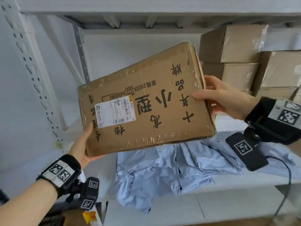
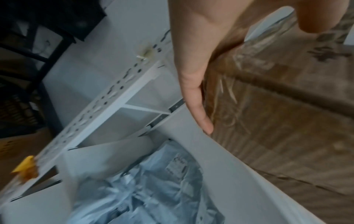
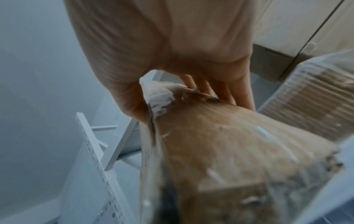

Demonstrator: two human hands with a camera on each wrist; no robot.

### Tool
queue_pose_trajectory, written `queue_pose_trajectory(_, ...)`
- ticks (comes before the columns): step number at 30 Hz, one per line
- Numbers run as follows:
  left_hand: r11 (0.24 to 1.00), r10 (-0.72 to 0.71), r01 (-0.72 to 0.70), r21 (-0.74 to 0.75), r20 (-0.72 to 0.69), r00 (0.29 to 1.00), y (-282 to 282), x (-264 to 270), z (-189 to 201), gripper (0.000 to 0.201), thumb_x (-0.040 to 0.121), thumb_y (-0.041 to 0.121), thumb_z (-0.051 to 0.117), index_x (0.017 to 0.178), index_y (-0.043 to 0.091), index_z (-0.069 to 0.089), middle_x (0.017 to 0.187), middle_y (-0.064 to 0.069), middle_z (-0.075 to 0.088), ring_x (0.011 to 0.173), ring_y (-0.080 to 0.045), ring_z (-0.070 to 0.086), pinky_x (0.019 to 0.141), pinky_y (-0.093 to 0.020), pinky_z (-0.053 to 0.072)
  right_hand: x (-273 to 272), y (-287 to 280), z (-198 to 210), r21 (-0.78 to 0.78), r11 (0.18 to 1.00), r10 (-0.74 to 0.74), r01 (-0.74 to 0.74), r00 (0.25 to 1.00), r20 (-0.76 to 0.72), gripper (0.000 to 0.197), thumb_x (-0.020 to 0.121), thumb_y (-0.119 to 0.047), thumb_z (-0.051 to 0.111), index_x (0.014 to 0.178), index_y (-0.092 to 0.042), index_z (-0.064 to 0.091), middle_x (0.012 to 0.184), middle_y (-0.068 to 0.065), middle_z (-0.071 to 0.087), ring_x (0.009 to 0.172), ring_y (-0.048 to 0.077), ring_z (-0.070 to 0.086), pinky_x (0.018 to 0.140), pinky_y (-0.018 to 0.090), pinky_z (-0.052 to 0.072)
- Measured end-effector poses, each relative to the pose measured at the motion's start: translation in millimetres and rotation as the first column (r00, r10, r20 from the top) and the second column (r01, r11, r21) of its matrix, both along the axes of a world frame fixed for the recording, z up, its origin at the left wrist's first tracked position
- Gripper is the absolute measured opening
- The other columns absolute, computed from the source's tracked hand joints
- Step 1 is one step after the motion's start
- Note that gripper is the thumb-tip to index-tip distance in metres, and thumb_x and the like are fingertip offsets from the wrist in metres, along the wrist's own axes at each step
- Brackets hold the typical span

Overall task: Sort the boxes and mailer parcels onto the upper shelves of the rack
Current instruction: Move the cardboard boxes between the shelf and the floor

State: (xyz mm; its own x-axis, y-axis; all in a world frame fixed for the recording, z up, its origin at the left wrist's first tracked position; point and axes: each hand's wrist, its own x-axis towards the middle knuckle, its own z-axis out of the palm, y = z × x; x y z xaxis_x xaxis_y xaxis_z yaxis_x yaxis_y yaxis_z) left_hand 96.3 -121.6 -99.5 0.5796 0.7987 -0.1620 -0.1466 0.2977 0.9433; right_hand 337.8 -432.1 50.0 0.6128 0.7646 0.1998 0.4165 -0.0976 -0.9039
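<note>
Head view shows one taped cardboard box point(image 1: 146, 101), tilted, held in the air in front of the rack point(image 1: 29, 66) at the level of the shelf opening. It carries large black handwritten characters and one white shipping label point(image 1: 114, 111) near the left grip. The left hand point(image 1: 83, 145) grasps the box's lower left corner, thumb on the top face and fingers underneath; in the left wrist view the fingers point(image 2: 197, 106) lie along the taped edge. The right hand point(image 1: 224, 98) grasps the opposite upper right edge, thumb on the top face and the other fingers behind the side; the right wrist view shows the fingers point(image 3: 239, 94) wrapped over a taped corner.

Just beyond the right hand, a stack of boxes point(image 1: 241, 54) stands on the shelf point(image 1: 231, 126); four can be counted, and any more are cut off at the picture's edge. They close off the right part of the shelf, touching or nearly touching the held box's far corner. Below the box and both grips, a heap of pale blue shirts point(image 1: 162, 173) lies on the lower shelf; their count cannot be told. Beneath the left wrist, a yellow scrap point(image 1: 89, 216) shows at the rack's post.
</note>
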Motion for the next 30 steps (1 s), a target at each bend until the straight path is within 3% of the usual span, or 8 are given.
queue_pose_trajectory(6, 0.999, -0.037, 0.036, -0.032, -0.02, 0.999, -28.7, -26.8, -76.5, 0.057, 0.076, 0.056, 0.06, 0.126, 0.031, 0.059, 0.121, -0.002, 0.068, 0.115, -0.027, 0.061, 0.09, -0.051, 0.05, -33.2, -26.4, -71.4, 0.043, 0.999, 0.027, -0.024, 0.998, -0.059, 0.088, 0.057, -0.034, 0.078, 0.136, -0.026, 0.041, 0.121, -0.003, 0.064, 0.105, 0.014, 0.067, 0.086, 0.038, 0.056)
queue_pose_trajectory(10, 0.998, -0.006, 0.003, -0.061, -0.058, 0.998, -45.1, -42.3, -130.1, 0.051, 0.076, 0.051, 0.065, 0.123, 0.031, 0.062, 0.121, 0.001, 0.067, 0.118, -0.024, 0.059, 0.097, -0.053, 0.046, -34.7, -47.9, -127.8, 0.037, 0.998, 0.05, -0.044, 0.982, -0.182, 0.076, 0.062, -0.021, 0.076, 0.13, -0.032, 0.044, 0.125, -0.004, 0.062, 0.107, 0.016, 0.066, 0.082, 0.031, 0.058)
queue_pose_trajectory(14, 0.991, -0.083, 0.067, -0.113, -0.137, 0.987, -67.2, -51.3, -180.1, 0.045, 0.079, 0.05, 0.064, 0.121, 0.035, 0.06, 0.122, 0.005, 0.067, 0.118, -0.021, 0.058, 0.1, -0.054, 0.042, -24.8, -66.3, -190.6, -0.015, 0.999, 0.033, -0.039, 0.954, -0.298, 0.081, 0.061, -0.013, 0.075, 0.134, -0.023, 0.042, 0.128, -0.001, 0.061, 0.108, 0.02, 0.066, 0.078, 0.031, 0.058)
queue_pose_trajectory(18, 0.978, -0.111, 0.07, -0.198, -0.205, 0.972, -87.4, -52.5, -234.8, 0.051, 0.079, 0.041, 0.066, 0.128, 0.03, 0.057, 0.123, 0.0, 0.067, 0.119, -0.026, 0.057, 0.099, -0.058, 0.043, -6.5, -83.1, -255.1, -0.089, 0.995, 0.002, -0.046, 0.899, -0.438, 0.077, 0.061, -0.004, 0.072, 0.129, -0.03, 0.047, 0.122, 0.0, 0.066, 0.106, 0.02, 0.067, 0.075, 0.029, 0.059)
queue_pose_trajectory(21, 0.967, -0.139, 0.063, -0.247, -0.303, 0.943, -107.4, -48.1, -276.8, 0.055, 0.077, 0.041, 0.067, 0.129, 0.03, 0.055, 0.122, 0.001, 0.067, 0.118, -0.027, 0.058, 0.101, -0.057, 0.041, 11.2, -95.5, -308.3, -0.171, 0.984, -0.046, -0.051, 0.853, -0.52, 0.077, 0.06, -0.004, 0.073, 0.127, -0.03, 0.049, 0.117, -0.001, 0.068, 0.106, 0.021, 0.067, 0.078, 0.035, 0.059)
queue_pose_trajectory(25, 0.944, -0.205, 0.067, -0.323, -0.416, 0.886, -136.9, -37.3, -330.0, 0.047, 0.076, 0.047, 0.067, 0.122, 0.038, 0.056, 0.117, 0.005, 0.069, 0.115, -0.024, 0.058, 0.102, -0.054, 0.042, 36.7, -112.3, -383.9, -0.27, 0.96, -0.119, -0.08, 0.752, -0.648, 0.083, 0.062, 0.002, 0.072, 0.134, -0.028, 0.045, 0.12, 0.003, 0.068, 0.108, 0.025, 0.066, 0.077, 0.035, 0.059)
queue_pose_trajectory(28, 0.926, -0.225, 0.026, -0.377, -0.496, 0.839, -156.8, -28.4, -368.6, 0.055, 0.074, 0.049, 0.069, 0.125, 0.035, 0.054, 0.124, 0.001, 0.064, 0.118, -0.024, 0.055, 0.104, -0.058, 0.038, 58.2, -122.0, -434.4, -0.348, 0.931, -0.184, -0.109, 0.684, -0.706, 0.084, 0.061, 0.001, 0.073, 0.134, -0.03, 0.046, 0.119, 0.005, 0.068, 0.107, 0.025, 0.067, 0.079, 0.038, 0.059)
queue_pose_trajectory(30, 0.913, -0.236, -0.005, -0.408, -0.537, 0.81, -169.0, -21.1, -392.3, 0.047, 0.074, 0.047, 0.068, 0.117, 0.036, 0.054, 0.123, 0.0, 0.061, 0.116, -0.024, 0.054, 0.105, -0.06, 0.035, 71.6, -126.9, -466.4, -0.408, 0.903, -0.225, -0.136, 0.658, -0.718, 0.084, 0.058, -0.003, 0.075, 0.132, -0.032, 0.047, 0.116, 0.004, 0.069, 0.103, 0.024, 0.069, 0.08, 0.041, 0.057)
